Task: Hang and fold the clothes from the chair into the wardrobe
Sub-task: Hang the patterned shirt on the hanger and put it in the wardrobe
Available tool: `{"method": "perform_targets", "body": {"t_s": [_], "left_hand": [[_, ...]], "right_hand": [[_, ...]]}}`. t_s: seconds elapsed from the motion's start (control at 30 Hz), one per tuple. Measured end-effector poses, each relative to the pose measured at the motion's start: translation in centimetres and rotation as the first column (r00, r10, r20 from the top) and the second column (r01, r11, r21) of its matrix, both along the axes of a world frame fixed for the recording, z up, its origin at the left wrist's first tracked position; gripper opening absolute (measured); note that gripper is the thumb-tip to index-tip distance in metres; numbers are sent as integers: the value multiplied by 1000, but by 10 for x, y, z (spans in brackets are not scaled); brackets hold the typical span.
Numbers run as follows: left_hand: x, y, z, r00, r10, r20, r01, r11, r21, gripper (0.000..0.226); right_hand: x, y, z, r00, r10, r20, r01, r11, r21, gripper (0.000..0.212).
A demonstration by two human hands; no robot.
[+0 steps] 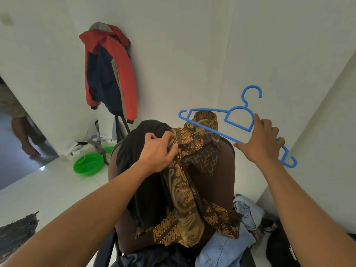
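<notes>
**One head-worn view, looking down**

A single wide-angle camera sits on the person's head, facing forward and down. Both forearms enter from the bottom edge, reaching to the left hand [158, 151] and right hand [262, 143] at mid-frame. The chair [225, 170] stands just ahead, very near; behind it rises a white wall corner [229, 54].

A brown patterned shirt [185, 182] drapes over the chair [227, 176] back, collar up, beside a black garment [146, 189]. A blue hanger [212, 130] tilts just above the collar.
</notes>
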State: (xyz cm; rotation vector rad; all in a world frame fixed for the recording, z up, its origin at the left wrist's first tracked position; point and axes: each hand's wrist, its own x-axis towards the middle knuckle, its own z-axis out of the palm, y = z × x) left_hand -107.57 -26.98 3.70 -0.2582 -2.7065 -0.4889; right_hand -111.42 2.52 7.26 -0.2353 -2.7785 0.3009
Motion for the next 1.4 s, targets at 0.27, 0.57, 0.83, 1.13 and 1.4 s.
{"method": "perform_targets", "body": {"t_s": [0.27, 0.57, 0.83, 1.13, 1.4], "left_hand": [[-31, 36, 10, 965, 248, 90, -203, 916, -347, 66], [-53, 46, 20, 967, -229, -108, 197, 949, -246, 51], [-70, 53, 25, 978, -163, 128, 190, 951, -242, 48], [-90, 67, 41, 965, -94, 246, 150, 965, -216, 29], [-92, 61, 59, 934, -33, 356, 121, 966, -228, 14]], "right_hand": [[3, 6, 1, 999, -39, -7, 39, 999, 31, 106], [6, 29, -2, 996, -90, 2, 90, 995, -45, 107], [2, 44, -5, 992, -125, 20, 126, 990, -61, 109], [1, 52, -10, 992, -121, 28, 122, 992, -41, 108], [13, 59, -9, 993, -114, 30, 114, 993, -18, 108]]}}
